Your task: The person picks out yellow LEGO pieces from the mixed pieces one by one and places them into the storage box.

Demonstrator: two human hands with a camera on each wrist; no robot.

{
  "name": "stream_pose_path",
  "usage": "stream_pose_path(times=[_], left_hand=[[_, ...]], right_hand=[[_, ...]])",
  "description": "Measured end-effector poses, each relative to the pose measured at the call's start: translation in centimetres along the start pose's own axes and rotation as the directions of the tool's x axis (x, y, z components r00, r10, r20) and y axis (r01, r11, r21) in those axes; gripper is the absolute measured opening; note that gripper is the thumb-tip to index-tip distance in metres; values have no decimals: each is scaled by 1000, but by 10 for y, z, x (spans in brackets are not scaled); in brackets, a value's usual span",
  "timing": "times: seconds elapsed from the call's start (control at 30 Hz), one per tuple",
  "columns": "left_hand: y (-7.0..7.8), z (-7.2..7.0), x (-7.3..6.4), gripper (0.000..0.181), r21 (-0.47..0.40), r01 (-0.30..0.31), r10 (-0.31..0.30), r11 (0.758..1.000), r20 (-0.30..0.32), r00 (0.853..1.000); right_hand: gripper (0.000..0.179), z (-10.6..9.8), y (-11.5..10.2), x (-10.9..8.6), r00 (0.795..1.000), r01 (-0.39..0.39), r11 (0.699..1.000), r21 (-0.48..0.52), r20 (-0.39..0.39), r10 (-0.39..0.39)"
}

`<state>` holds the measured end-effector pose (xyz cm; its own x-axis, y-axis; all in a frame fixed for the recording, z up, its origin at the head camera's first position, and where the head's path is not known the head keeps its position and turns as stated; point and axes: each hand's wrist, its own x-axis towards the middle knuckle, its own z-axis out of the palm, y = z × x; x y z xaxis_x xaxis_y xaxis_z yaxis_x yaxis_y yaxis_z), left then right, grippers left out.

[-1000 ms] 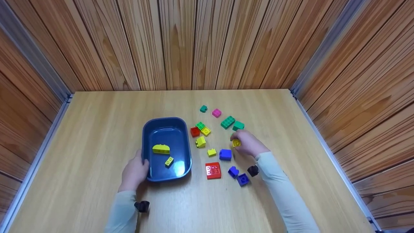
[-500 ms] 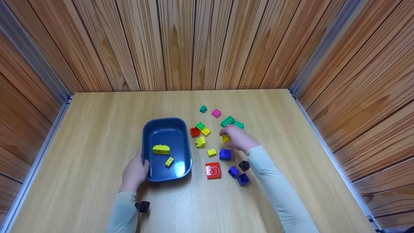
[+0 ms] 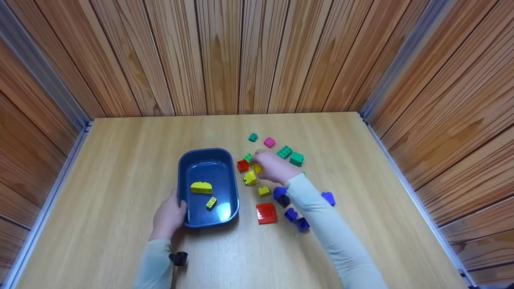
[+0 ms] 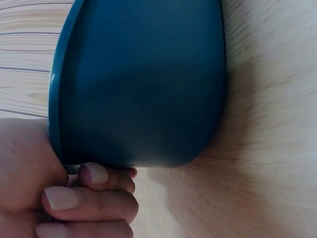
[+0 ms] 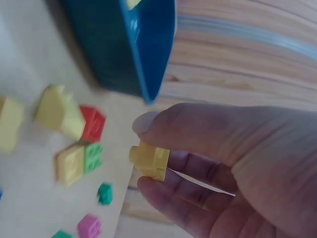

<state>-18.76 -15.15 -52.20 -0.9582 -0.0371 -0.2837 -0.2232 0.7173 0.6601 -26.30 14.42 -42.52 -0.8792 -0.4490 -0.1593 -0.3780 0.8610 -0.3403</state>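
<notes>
A deep blue plastic tray (image 3: 185,164) stands on the table, with my left hand (image 3: 168,216) gripping its near left edge. In the left wrist view, curled fingers (image 4: 94,204) press against the tray's outer wall. Inside the tray lie a rounded yellow brick (image 3: 201,187) and a small yellow brick (image 3: 211,203). My right hand (image 3: 277,166) pinches a yellow toy brick (image 5: 151,161) between thumb and fingertips. It hovers just right of the tray, above the loose bricks, and partly covers a green brick (image 3: 247,157).
Right of the tray lie a red brick (image 3: 243,165), a yellow brick (image 3: 249,178), a large red brick (image 3: 266,213), a blue brick (image 3: 328,198), a pink brick (image 3: 269,142) and several green ones (image 3: 284,151). Wood-patterned walls (image 3: 225,56) enclose the table.
My right hand has moved left toward the tray, carrying the yellow brick. A blue brick formerly behind the right sleeve now shows. The left hand keeps its grip on the tray.
</notes>
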Motion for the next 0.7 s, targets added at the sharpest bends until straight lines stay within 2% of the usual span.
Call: stream_pose_path(times=[0.13,0.27,0.5,0.7], left_hand=[[0,-1,1,56,-6,-4,4,1000,-6,1000],[2,-1,3,56,-17,0,0,1000,-3,1000],[4,0,2,60,-30,42,-41,999,25,999],[1,-1,-1,59,-47,47,-46,998,27,999]], right_hand=[[40,1,-24,11,999,44,999,-19,22,-44],[37,7,-45,21,992,121,992,-37,51,-119],[38,30,-78,29,968,242,967,-79,85,-235],[42,47,-102,32,952,285,955,-82,139,-272]])
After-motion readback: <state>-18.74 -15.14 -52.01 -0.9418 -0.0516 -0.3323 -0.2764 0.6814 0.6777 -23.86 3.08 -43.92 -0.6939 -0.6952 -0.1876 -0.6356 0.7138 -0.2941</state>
